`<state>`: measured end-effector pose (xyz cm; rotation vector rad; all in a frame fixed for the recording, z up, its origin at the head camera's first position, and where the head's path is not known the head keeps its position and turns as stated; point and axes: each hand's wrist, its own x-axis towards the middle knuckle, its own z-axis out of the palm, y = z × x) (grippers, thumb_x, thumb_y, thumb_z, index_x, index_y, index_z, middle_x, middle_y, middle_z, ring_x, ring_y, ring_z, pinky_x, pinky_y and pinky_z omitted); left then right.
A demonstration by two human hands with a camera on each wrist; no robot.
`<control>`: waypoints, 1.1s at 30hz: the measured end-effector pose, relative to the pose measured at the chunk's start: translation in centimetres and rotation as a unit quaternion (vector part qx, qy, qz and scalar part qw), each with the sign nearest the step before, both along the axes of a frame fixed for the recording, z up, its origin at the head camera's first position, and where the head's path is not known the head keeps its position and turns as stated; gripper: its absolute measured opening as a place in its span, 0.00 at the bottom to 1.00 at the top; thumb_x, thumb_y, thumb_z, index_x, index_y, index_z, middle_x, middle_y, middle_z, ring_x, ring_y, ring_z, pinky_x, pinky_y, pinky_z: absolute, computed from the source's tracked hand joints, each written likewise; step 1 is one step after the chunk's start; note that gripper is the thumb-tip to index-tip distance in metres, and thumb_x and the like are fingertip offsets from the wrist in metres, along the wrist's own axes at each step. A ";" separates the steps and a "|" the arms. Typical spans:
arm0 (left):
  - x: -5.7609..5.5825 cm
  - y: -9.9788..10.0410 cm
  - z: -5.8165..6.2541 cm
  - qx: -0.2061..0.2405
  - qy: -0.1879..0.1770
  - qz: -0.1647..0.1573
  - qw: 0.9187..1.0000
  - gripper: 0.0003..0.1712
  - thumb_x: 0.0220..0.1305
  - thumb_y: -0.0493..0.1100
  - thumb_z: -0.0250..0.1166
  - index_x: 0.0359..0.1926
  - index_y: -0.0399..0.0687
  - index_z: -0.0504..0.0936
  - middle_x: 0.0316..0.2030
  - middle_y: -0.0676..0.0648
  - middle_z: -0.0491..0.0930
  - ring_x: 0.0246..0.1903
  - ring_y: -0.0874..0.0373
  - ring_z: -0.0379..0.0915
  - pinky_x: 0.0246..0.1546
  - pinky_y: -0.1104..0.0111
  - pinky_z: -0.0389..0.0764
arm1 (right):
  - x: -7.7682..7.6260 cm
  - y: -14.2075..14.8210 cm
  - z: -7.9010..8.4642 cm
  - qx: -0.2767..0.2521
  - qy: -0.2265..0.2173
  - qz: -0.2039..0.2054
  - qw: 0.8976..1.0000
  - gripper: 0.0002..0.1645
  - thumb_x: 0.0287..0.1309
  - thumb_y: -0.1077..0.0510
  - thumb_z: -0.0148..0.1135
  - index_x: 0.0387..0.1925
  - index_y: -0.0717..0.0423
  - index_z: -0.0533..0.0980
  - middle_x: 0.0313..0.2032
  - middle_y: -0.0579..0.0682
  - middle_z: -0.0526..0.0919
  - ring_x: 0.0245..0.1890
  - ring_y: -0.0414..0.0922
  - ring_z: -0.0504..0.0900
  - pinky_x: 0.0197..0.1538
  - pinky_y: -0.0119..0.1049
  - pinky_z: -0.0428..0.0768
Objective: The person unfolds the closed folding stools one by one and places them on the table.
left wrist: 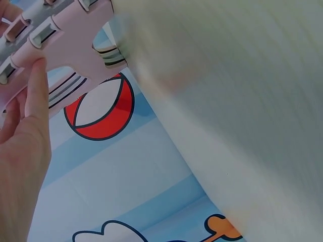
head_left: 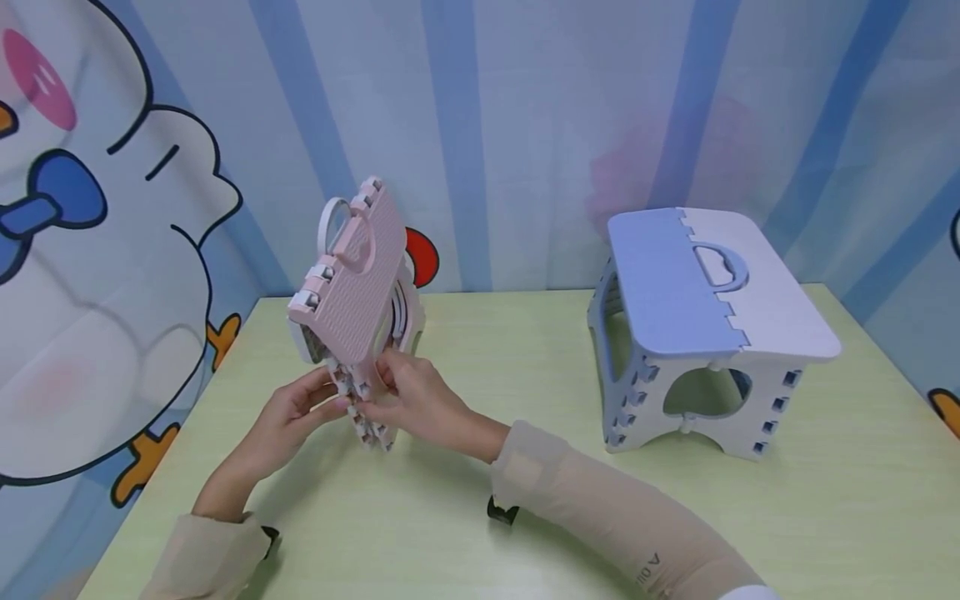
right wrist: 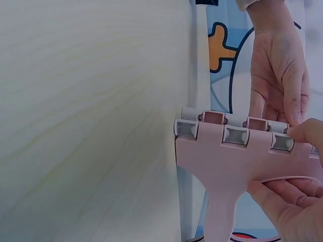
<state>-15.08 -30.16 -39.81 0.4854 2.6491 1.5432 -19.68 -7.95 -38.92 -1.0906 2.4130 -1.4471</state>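
Observation:
A pink and white folding stool (head_left: 362,287) stands partly folded on the left of the table, its top bent into a steep ridge with two handle loops (head_left: 333,225) at the peak. My right hand (head_left: 426,406) grips the near leg panel, fingers curled through its cutout and thumb on the hinged edge, as the right wrist view shows. On the other side of that hinge, my left hand (head_left: 288,425) holds the panel between thumb and fingers. In the right wrist view, the hinge knuckles (right wrist: 234,133) lie between both hands.
An unfolded blue and white folding stool (head_left: 678,292) stands upright on the right side of the pale green table (head_left: 450,533). Behind the table hangs a striped blue curtain (head_left: 525,142) with cartoon figures.

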 end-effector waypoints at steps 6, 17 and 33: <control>0.1 -0.3 -0.2 0.001 -0.002 0.002 1.000 0.32 0.74 0.41 0.59 0.74 0.39 0.61 0.69 0.38 0.67 0.66 0.39 0.65 0.55 0.70 0.75 | 0.0 0.3 0.0 0.006 0.005 0.001 1.000 0.19 0.59 0.59 0.72 0.45 0.54 0.70 0.37 0.44 0.79 0.34 0.38 0.74 0.34 0.24 0.76; 0.2 -0.3 -0.3 0.000 0.006 0.003 1.000 0.31 0.74 0.41 0.59 0.73 0.39 0.63 0.67 0.38 0.68 0.64 0.40 0.67 0.53 0.73 0.75 | -0.1 0.7 -0.1 -0.001 0.007 0.010 1.000 0.20 0.59 0.59 0.72 0.46 0.54 0.70 0.39 0.44 0.80 0.38 0.42 0.78 0.36 0.24 0.77; -0.1 -0.1 -0.2 0.010 0.007 -0.007 1.000 0.31 0.74 0.40 0.59 0.73 0.38 0.62 0.69 0.39 0.66 0.66 0.39 0.65 0.54 0.73 0.74 | 0.0 2.2 -0.1 0.002 -0.019 0.000 1.000 0.19 0.60 0.58 0.72 0.49 0.55 0.73 0.44 0.44 0.80 0.43 0.42 0.79 0.42 0.26 0.79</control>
